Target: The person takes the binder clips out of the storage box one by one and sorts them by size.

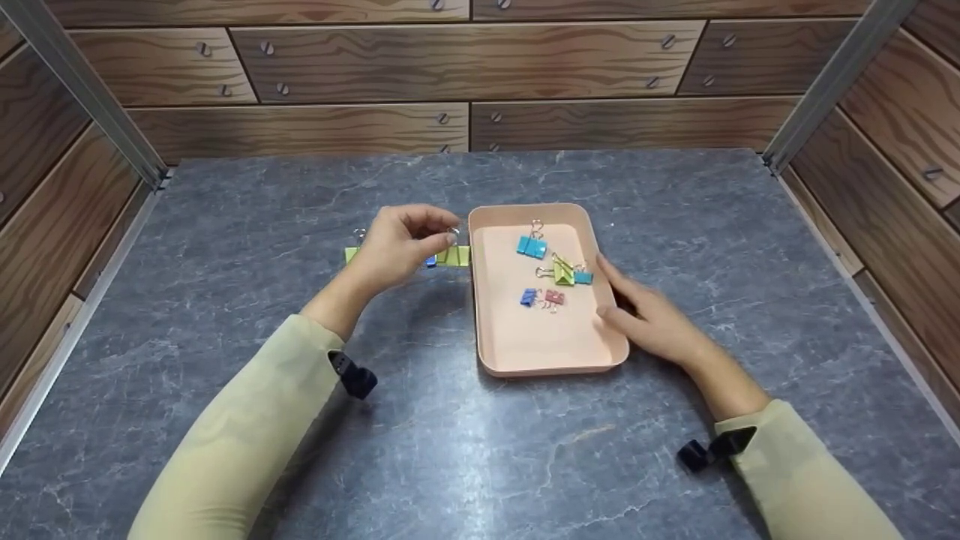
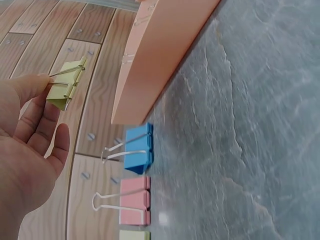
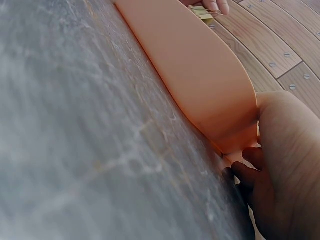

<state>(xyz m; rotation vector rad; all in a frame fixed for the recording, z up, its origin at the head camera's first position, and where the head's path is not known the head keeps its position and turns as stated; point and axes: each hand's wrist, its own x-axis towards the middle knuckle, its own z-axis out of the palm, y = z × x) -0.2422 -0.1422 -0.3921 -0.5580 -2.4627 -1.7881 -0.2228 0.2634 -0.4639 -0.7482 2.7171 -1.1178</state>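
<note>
My left hand (image 1: 401, 244) pinches a yellow-green binder clip (image 2: 66, 85) by its wire handles, thumb against fingers, just left of the peach tray (image 1: 551, 352). In the left wrist view, the clip hangs in the air, raised above a blue binder clip (image 2: 137, 149) and a pink binder clip (image 2: 134, 201) that stand in a row on the table. My right hand (image 1: 652, 319) grips the tray's right side, thumb at the rim. Inside the tray lie a larger blue clip (image 1: 532, 246), a yellow-green clip (image 1: 562, 271) and several small ones.
Another yellow-green clip (image 1: 351, 255) shows at the left end of the row, partly behind my left hand. The grey marbled table (image 1: 420, 450) runs back to a wood-patterned wall (image 1: 465, 64), with metal posts (image 1: 97, 97) at the corners.
</note>
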